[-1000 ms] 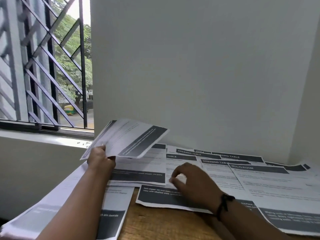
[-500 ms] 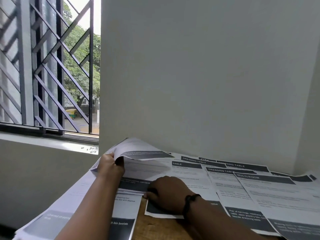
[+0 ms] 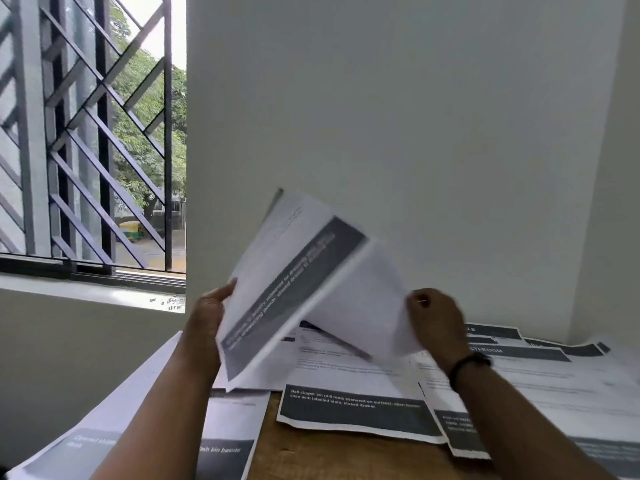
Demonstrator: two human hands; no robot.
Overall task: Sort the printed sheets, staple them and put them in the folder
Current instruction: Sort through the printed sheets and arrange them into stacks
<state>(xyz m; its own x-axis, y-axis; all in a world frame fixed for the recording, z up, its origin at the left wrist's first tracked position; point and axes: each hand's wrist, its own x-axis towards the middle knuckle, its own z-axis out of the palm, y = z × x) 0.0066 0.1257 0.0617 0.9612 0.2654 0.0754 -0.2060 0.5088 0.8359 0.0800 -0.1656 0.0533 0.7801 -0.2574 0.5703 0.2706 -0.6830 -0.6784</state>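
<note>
In the head view, a small bundle of printed sheets is held above the wooden table. Its left edge is gripped by the left hand, thumb over the front; a blurred white sheet is pinched at its right edge by the right hand. Many loose sheets are spread over the table. Sorting is judged unfinished; no stapler or folder is seen.

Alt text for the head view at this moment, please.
Both hands hold printed sheets above a wooden table: the left hand grips a small stack, the right hand a blurred single sheet. More sheets cover the table; a barred window stands left.
</note>
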